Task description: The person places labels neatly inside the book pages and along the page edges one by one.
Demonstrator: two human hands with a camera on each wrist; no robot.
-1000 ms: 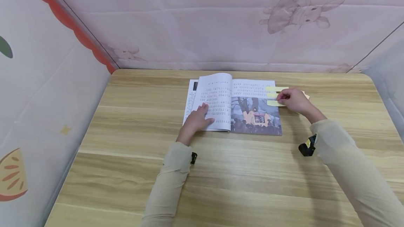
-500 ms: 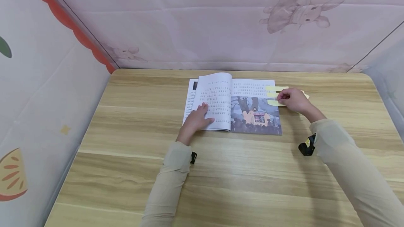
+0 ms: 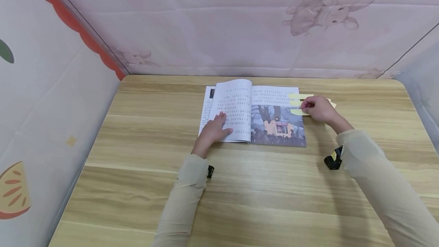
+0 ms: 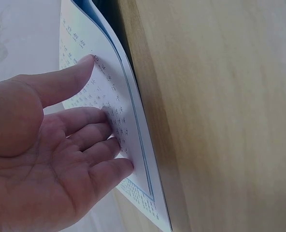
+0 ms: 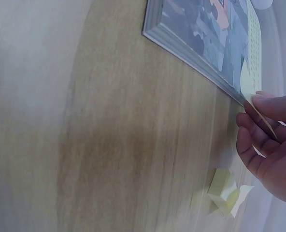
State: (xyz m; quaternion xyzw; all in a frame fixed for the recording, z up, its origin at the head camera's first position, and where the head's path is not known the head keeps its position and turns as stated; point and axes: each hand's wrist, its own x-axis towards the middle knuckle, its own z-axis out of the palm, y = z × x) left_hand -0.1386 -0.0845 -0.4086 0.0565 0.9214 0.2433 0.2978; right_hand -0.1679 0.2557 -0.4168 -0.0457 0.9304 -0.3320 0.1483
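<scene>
Shining a little, the wooden table (image 3: 267,197) is nearest me, under two pale sleeves (image 3: 181,201). The left hand (image 3: 212,130) lies on the left page of an open book (image 3: 279,132), fingers loose, thumb apart. The book sits toward the back of the table. At its right edge, the right hand (image 3: 319,109) pinches a yellow strip (image 3: 297,112); two more yellow strips (image 3: 301,97) lie just past it. Beyond, a pink wall (image 3: 223,41) has a rabbit picture (image 3: 324,16).

Both sleeved arms (image 3: 185,201) stretch towards the table's (image 3: 267,201) far edge. I see the left hand (image 3: 212,129) palm down, thumb spread; the right hand (image 3: 319,109), nearer the right edge, pinches between thumb and fingers.
</scene>
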